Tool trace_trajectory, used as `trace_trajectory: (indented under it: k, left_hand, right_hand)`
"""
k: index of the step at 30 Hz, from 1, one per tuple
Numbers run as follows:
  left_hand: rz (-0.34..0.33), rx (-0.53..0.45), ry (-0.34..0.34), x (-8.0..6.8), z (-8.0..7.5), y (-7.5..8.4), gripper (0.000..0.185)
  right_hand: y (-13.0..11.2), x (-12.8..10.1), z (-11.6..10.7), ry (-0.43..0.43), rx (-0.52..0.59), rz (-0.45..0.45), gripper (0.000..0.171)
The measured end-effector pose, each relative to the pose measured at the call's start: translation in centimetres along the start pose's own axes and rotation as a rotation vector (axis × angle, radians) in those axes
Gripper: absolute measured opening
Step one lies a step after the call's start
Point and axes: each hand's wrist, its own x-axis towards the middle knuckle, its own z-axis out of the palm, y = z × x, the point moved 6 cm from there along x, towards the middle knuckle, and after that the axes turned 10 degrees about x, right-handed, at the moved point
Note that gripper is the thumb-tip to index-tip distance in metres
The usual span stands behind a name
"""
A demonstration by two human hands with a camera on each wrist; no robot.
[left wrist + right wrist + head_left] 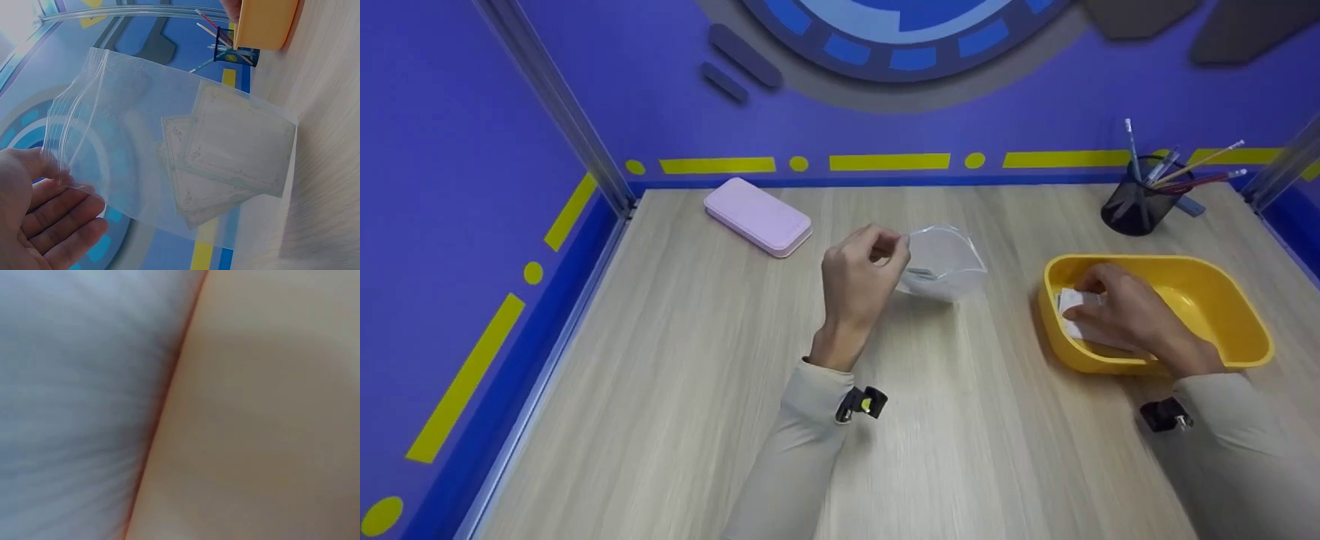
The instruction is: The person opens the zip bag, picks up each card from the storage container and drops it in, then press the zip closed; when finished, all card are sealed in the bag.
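My left hand (861,281) pinches the top edge of a clear zip bag (949,262) between thumb and finger, holding it up over the table. In the left wrist view, several pale cards with patterned borders (242,140) lie fanned at the bottom of the zip bag. My right hand (1129,311) reaches into a yellow plastic basin (1252,330), its thumb and fingers bent around a white card (1069,304) by the left wall. How many cards lie under that hand is hidden. The right wrist view is too close and blurred to show the hand.
On the wooden table (675,390), a pink case (757,216) lies at the back left. A black mesh pen holder (1136,206) with pencils stands behind the basin. Blue panels (427,187) wall in the back and the left side.
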Motion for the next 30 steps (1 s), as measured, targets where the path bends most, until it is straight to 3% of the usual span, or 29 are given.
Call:
trace_trajectory:
  k: [10, 16, 22, 30]
  left_hand:
    - [-0.009, 0.000, -0.001, 0.0, -0.1, 0.0, 0.006]
    - [-0.007, -0.006, 0.000, -0.1, -0.1, -0.1, 0.006]
    - [-0.013, -0.003, -0.003, 0.0, -0.1, -0.1, 0.006]
    - [-0.008, -0.003, 0.004, 0.0, -0.2, -0.1, 0.006]
  right_hand:
    - [-1.9, -0.8, -2.2, 0.072, 0.028, -0.033, 0.022]
    - [-4.9, -2.1, -4.2, 0.158, 0.045, -0.125, 0.025]
    - [-7.8, -3.2, -5.6, 0.340, 0.083, -0.216, 0.027]
    - [-11.0, -3.6, -5.6, 0.575, 0.223, -0.259, 0.026]
